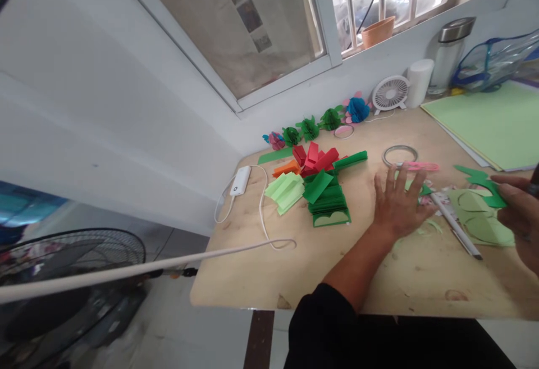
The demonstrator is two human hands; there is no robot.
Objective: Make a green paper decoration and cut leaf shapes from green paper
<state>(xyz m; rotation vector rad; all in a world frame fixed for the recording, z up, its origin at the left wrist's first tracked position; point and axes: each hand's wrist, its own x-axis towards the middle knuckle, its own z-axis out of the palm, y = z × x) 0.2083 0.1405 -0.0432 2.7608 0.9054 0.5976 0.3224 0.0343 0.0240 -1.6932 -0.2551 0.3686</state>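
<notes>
My left hand [398,206] is spread over the wooden table with its fingers apart. A small green paper piece [425,190] shows beside its fingers, partly covered. At the right edge my right hand [522,217] pinches a dark green paper cutout [484,182] with curved, leg-like parts. Something dark by that hand is cut off by the frame, so I cannot make it out. Between the hands lies a white pen [457,227]. Light green paper with drawn or cut curves [480,220] lies under the cutout, and thin green scraps [432,227] lie near my left hand.
Folded green paper [328,203], red paper strips [322,158] and light green strips [285,192] lie left of my hands. A tape ring [400,147], pink-handled tool [423,166], honeycomb paper figures [309,128], small fan [391,94] and green sheets [492,124] stand or lie behind.
</notes>
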